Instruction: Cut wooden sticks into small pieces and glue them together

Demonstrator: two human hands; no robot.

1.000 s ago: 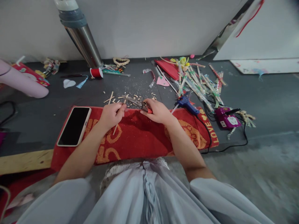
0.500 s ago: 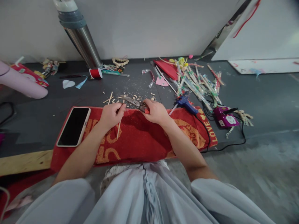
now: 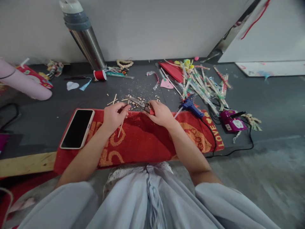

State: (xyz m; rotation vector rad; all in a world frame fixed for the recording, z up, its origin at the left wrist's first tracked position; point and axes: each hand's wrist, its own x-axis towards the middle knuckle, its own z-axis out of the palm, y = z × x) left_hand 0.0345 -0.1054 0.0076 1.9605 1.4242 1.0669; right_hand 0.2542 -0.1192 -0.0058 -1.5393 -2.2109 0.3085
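Pinched in my left hand [image 3: 115,114] is a thin wooden stick [image 3: 121,127]; its lower end slants over the red towel [image 3: 143,140] and its tip pokes out above my fingers. My right hand [image 3: 162,114] is wrapped round the red-orange handles of pruning shears [image 3: 140,103]. Their metal blades point left, right by the stick's upper tip; whether they touch it I cannot tell. Short cut stick pieces [image 3: 134,99] and pale crumbs lie scattered on the dark table just beyond my hands.
A phone [image 3: 77,128] lies on the towel's left end. To the right are a blue glue gun [image 3: 192,106] with a black cord, a purple box [image 3: 231,121] and a heap of wrapped sticks [image 3: 200,82]. A steel flask [image 3: 88,44] and a red thread spool [image 3: 99,75] stand behind.
The camera view has shifted slightly, so the scene sits a little further right. The stick in my left hand has tilted a bit; both hands keep their holds.
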